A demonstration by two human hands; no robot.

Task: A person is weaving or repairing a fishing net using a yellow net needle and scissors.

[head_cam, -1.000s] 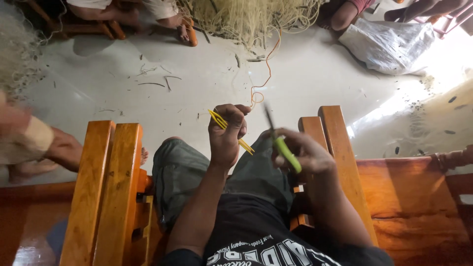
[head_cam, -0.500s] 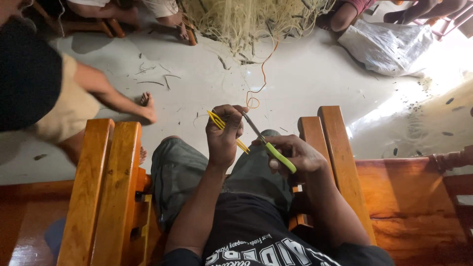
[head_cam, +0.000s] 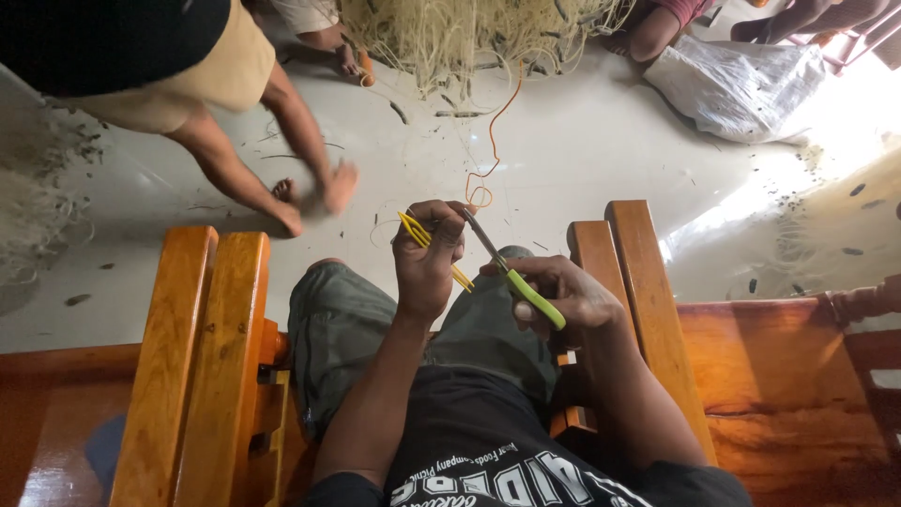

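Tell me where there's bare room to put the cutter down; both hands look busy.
Bare wood lies on the bench seat right of the right hand, which holds the green-handled cutter. Pale floor between the orange cord and the plastic bag is mostly bare. Crowded: the net pile ahead, and a passer-by's feet beyond the left hand.

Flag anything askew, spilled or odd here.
Short dark scraps lie strewn over the pale floor below the fibre heap. An orange cord trails loose from the heap to the left hand. Nothing looks damaged.
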